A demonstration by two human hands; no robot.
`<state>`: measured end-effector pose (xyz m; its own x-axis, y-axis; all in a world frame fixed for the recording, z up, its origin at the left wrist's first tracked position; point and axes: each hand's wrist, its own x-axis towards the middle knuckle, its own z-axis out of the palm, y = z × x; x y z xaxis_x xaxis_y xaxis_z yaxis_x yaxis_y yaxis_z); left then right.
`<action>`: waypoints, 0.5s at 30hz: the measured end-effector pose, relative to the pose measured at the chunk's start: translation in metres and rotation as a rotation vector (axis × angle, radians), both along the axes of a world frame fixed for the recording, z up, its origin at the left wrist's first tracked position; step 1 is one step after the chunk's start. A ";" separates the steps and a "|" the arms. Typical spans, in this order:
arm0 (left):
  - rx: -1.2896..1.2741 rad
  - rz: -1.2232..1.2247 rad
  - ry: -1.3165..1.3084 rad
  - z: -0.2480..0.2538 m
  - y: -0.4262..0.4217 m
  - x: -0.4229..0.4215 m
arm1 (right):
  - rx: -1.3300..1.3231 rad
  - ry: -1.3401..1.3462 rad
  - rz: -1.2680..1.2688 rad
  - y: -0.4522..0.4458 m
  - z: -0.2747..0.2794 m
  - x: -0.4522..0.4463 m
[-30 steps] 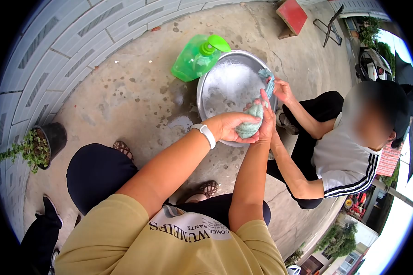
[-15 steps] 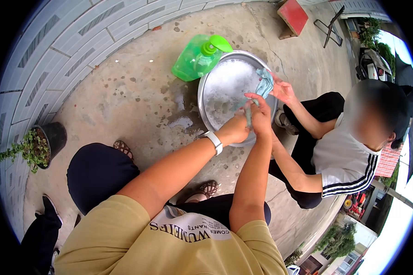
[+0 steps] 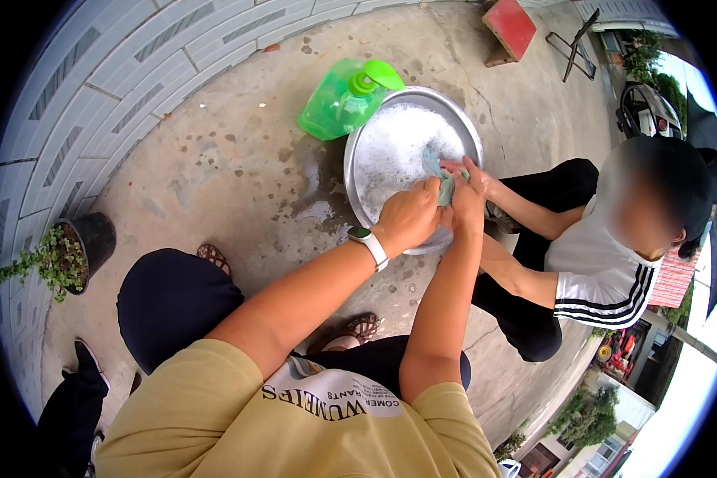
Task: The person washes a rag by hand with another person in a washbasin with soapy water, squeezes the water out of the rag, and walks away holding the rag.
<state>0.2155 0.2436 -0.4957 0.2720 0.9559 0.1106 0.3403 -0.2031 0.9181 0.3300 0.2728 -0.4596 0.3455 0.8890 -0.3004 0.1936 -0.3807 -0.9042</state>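
Observation:
A round metal basin [image 3: 476, 131] full of white suds and water sits on the ground in front of me. Over its near right side, my left hand [image 3: 409, 215] is closed in a fist round one end of a wet grey-green cloth [image 3: 447, 191]. Beside it, my right hand [image 3: 468, 199] grips the cloth's other end, its fingers partly hidden. Just beyond, a co-worker's hands, close to mine, hold a light blue cloth [image 3: 431, 162] low over the suds. A translucent green pump bottle [image 3: 334, 99] with a bright green head leans at the basin's left rim.
The co-worker [image 3: 605, 247] in a white striped shirt squats on the right. A potted plant [image 3: 88, 247] stands by the tiled wall [image 3: 95, 103]. Farther off are a red stool [image 3: 510, 30] and a folding frame [image 3: 573, 48]. Wet patches mark the concrete floor [image 3: 239, 143].
My hands have turned, with the left now fisted on the bunched cloth. The co-worker's blue cloth has come down and left, from above the rim to just over the suds.

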 end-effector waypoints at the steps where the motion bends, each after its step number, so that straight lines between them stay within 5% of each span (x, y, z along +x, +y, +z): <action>1: 0.000 0.003 0.000 0.003 0.003 0.003 | -0.013 0.396 -0.098 -0.001 0.017 -0.008; 4: -0.996 -0.109 -0.960 0.038 0.013 -0.004 | 0.141 0.579 -0.003 -0.006 0.017 0.000; 5: -0.997 -0.108 -0.960 0.041 0.013 -0.003 | 0.225 0.656 0.040 -0.008 0.018 0.000; 7: -1.441 -0.311 -1.466 0.044 0.013 -0.001 | 0.278 0.616 0.060 -0.009 0.016 -0.001; 9: -1.613 -0.424 -1.703 0.049 0.005 0.007 | 0.368 0.968 -0.046 -0.013 0.018 -0.007; 11: -1.691 -0.493 -1.872 0.053 -0.004 0.011 | 0.382 0.941 -0.017 -0.015 0.019 -0.011; 13: -1.635 -0.488 -1.828 0.059 -0.004 0.008 | 0.480 1.200 0.191 -0.019 0.011 0.002; 15: -1.581 -0.483 -1.784 0.061 -0.003 0.004 | 0.447 1.164 0.283 -0.014 -0.011 0.028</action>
